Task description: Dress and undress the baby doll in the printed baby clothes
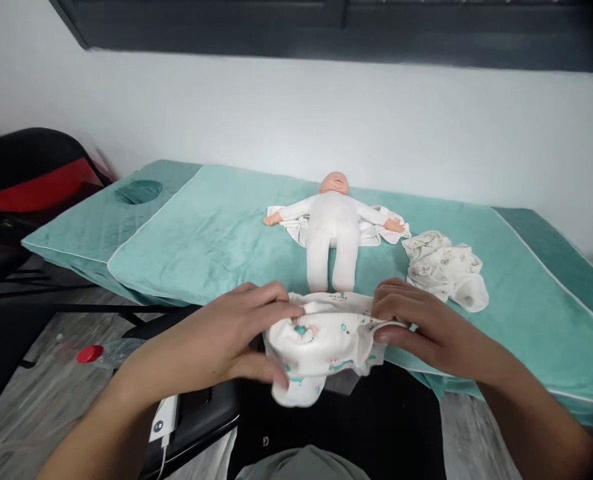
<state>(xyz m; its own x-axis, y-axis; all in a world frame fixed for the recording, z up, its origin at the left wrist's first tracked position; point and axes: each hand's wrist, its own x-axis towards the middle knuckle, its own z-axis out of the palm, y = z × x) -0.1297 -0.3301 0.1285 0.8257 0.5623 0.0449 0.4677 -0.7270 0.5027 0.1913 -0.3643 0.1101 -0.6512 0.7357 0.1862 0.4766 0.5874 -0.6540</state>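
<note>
Above my lap, a white baby garment [329,343] with small green and pink prints is stretched between my two hands. My left hand [243,327] grips its left edge, fingers over the top and thumb below. On the other side, my right hand [419,323] pinches the right edge, with the fabric folded between thumb and fingers. Just beyond the garment, a baby doll [333,217] lies on its back, arms spread and feet towards me. Beneath its arms a white printed cloth [296,230] is spread out.
A crumpled white patterned cloth [446,267] lies right of the doll on the green-covered bed [226,227]. At left are a black and red chair [41,180], a red-capped bottle [111,352] and a white power bank [165,419] with a cable.
</note>
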